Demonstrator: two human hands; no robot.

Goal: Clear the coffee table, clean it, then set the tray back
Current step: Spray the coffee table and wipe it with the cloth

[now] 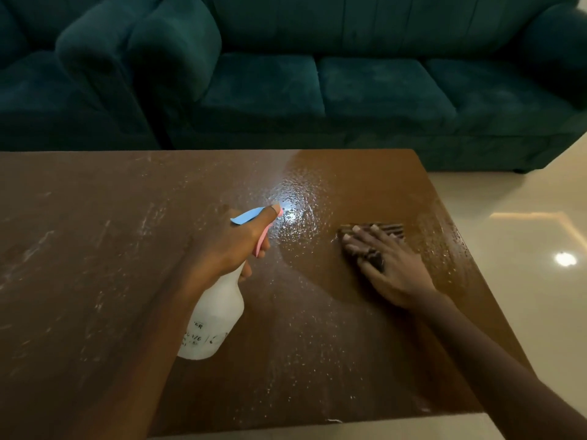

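The brown coffee table [95,281] fills the lower view, its top speckled with spray droplets. My left hand [228,246] grips a white spray bottle [216,322] with a blue and pink trigger head, held tilted above the middle of the table and pointing away. My right hand [384,262] lies flat with straight fingers on a brown ribbed cloth [392,228], pressing it onto the table's right part. No tray is in view.
A dark green sofa [365,90] runs along the far side of the table, with an armchair [47,100] at the far left. Glossy cream floor tiles [524,233] lie beyond the table's right edge and reflect ceiling lights.
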